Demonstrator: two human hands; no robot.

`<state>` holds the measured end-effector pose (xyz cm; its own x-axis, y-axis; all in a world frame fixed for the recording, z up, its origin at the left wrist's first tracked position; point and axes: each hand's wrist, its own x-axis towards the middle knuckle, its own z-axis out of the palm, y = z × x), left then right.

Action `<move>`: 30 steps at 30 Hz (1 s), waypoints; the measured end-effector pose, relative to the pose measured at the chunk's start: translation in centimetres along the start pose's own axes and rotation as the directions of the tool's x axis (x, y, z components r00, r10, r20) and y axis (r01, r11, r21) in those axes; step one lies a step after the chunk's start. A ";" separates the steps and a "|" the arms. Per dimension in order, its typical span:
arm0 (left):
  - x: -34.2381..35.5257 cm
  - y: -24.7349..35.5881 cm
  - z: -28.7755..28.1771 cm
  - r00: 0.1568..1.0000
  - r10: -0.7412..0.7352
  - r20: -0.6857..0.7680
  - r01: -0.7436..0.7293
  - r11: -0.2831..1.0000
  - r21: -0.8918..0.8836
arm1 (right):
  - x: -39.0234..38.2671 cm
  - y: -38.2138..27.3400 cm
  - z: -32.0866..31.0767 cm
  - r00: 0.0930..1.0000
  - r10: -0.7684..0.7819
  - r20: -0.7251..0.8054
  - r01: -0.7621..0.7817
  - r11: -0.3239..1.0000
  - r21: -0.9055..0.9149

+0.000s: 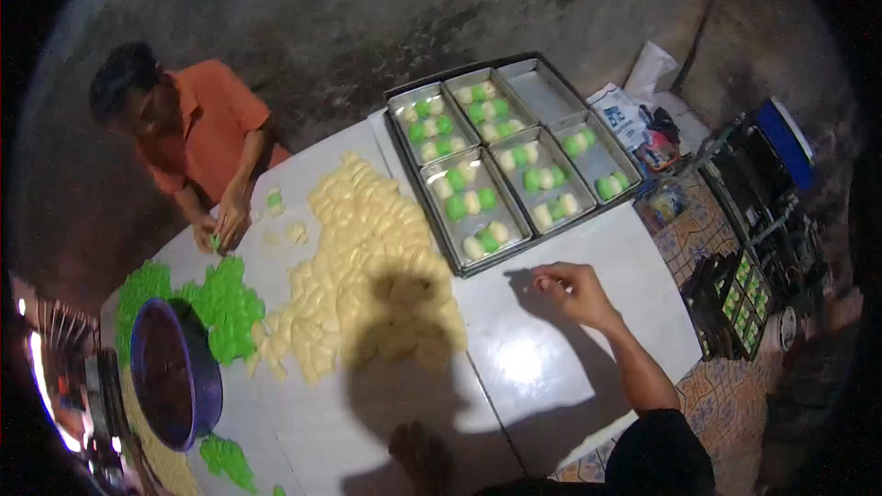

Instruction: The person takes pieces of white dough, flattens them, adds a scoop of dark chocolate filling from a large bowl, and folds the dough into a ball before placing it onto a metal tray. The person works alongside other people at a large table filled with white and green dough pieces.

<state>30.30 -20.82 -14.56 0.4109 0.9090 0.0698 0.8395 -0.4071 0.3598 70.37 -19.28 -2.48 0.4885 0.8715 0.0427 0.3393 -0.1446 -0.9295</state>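
1. One small dough piece (pixel 554 286) seems pinched in the right hand (pixel 574 292), whose grip curls closed on the white counter (pixel 570 377) (hard to see).
2. Likely soft, light, sticky; hold gently by its sides.
3. Beyond the grip: baking tray (pixel 514 161). Left hand unseen.

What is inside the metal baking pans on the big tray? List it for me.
Five of the six metal pans hold pale and green dough pieces sitting side by side. The far pan looks bare. The pan floors beneath the dough are covered and cannot be seen.
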 end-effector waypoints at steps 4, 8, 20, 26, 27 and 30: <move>0.0 -0.5 -0.6 0.989 0.083 -0.125 -0.079 0.996 0.033 | -7.8 -0.2 10.8 0.990 -0.070 0.124 0.080 0.994 -0.077; 0.0 -1.1 -1.1 0.969 0.131 -0.208 -0.154 0.983 -0.098 | -7.7 0.7 17.6 0.989 -0.058 -0.137 0.029 0.977 -0.210; -3.9 -10.4 -7.7 0.981 -0.158 0.110 0.169 0.432 -0.886 | -18.0 -3.5 15.5 0.769 0.053 -0.638 0.388 0.754 0.530; -5.3 -6.5 -13.7 0.912 0.158 0.379 0.403 -0.168 -0.900 | -25.1 -14.1 19.4 0.919 -0.366 0.148 0.370 0.929 -0.005; -5.3 -6.0 -14.4 0.892 0.207 0.402 0.449 -0.293 -0.844 | -25.6 -15.3 21.5 0.870 -0.386 0.307 0.377 0.922 0.093; -5.0 -5.8 -16.3 0.956 0.088 0.281 0.290 -0.433 -0.854 | -25.8 -17.3 25.9 0.884 -0.444 0.146 0.439 0.896 0.067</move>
<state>17.57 -21.53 -1.84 0.5661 0.8081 -0.1629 -0.5473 0.5162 0.6588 31.05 -27.16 2.98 0.1638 0.9031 0.3969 0.4641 0.2844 -0.8389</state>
